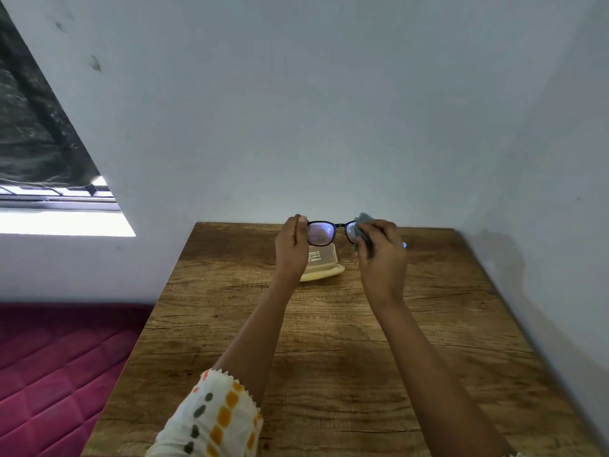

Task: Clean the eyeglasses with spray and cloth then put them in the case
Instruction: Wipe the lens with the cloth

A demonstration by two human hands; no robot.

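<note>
Where the lower left of the frame shows a maroon quilted bed (49, 374), a patterned sleeve (217, 420) lies beside it over the wooden worktop (329, 357). Left hand (291, 249), centre of frame: fingers closed in a pinch on the left end of the black-framed eyeglasses (321, 233), which are held clear of the worktop near its far edge. Below them a pale yellow case (324, 263) rests on the worktop with its lid raised, partly hidden by the left hand. Right hand (382, 258): fingers curled round a grey cloth (362, 221), pressing it on the right-hand lens. Small blue item (404, 245) just right of that hand: not identifiable.
</note>
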